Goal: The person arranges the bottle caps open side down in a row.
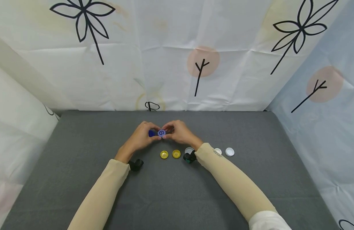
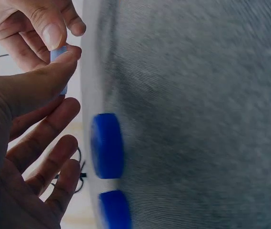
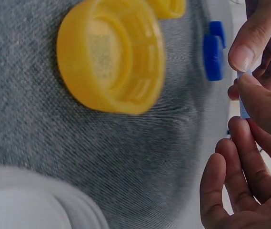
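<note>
A light blue bottle cap (image 1: 161, 133), with a spiral mark on its face, is pinched from both sides above the table. My left hand (image 1: 141, 136) has its thumb and finger on one edge. From the other side, my right hand (image 1: 181, 132) pinches it too. In both wrist views the cap's thin edge shows between the thumbs and fingertips, and the rest is covered. Dark blue caps (image 2: 108, 146) stand on the cloth near the left hand; the head view shows one dark blue patch (image 1: 151, 133) beside its fingers.
Two yellow caps (image 1: 164, 154) lie on the grey cloth (image 1: 171, 188) nearer to me. White caps (image 1: 229, 151) lie to their right, partly behind the right wrist and its black camera (image 1: 189, 157). Patterned fabric walls (image 1: 165, 73) stand along the table's back and sides.
</note>
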